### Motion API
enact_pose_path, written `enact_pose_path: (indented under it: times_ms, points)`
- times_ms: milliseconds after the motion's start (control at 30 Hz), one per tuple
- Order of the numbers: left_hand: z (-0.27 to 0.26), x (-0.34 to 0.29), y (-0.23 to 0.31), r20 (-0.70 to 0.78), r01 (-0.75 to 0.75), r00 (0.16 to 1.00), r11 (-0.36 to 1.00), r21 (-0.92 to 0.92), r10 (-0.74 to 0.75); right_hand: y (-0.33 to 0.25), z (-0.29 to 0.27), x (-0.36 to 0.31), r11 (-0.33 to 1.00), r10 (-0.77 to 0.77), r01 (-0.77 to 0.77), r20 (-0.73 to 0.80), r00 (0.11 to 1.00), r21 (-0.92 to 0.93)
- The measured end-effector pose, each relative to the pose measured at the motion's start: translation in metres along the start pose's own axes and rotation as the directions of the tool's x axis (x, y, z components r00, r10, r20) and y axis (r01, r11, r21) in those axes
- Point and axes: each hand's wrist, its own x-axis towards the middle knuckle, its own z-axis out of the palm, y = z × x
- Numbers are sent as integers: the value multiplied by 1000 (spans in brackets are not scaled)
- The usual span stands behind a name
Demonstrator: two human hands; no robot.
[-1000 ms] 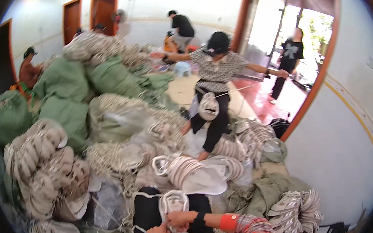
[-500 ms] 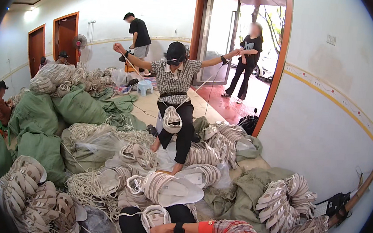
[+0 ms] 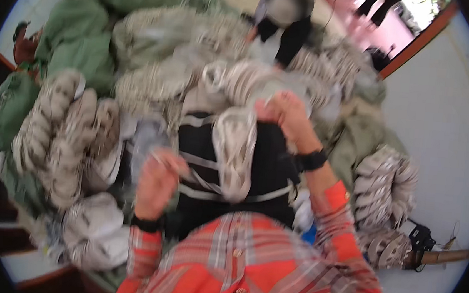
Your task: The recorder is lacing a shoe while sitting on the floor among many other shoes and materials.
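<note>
A beige-white shoe upper (image 3: 233,152) lies lengthwise on my black-trousered lap, its opening on the far side. My left hand (image 3: 159,179), blurred, is left of it with fingers drawn together on a pale shoelace (image 3: 204,181) that runs to the upper's near end. Up by the far right rim of the upper is my right hand (image 3: 288,118), fingers closed; motion blur hides what they hold. Pale straps (image 3: 200,120) cross my lap. Each wrist wears a black band.
Strung shoe uppers (image 3: 65,137) heap up on the left, more (image 3: 385,182) on the right. Green sacks (image 3: 82,38) lie at the far left. Another person's black-trousered legs (image 3: 294,43) are ahead. A bamboo pole (image 3: 445,257) and a white wall (image 3: 441,137) stand right.
The view has tipped down onto my lap. My hands, close together at the upper before, are now spread apart, left and right of it.
</note>
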Motion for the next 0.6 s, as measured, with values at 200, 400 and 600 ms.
enact_pose_path:
  times_ms: [200,400,600]
  points:
    - [-25,-18,40,-364,-73,879,842,535,308,40,18,-19,981,89,-72,-86,992,178]
    - [-28,-11,11,-474,-160,805,900,404,356,25,-81,-41,921,-134,149,-67,989,360]
    - [-75,-7,-18,-189,252,968,688,681,-168,-78,-266,-113,815,-580,400,-588,564,-420]
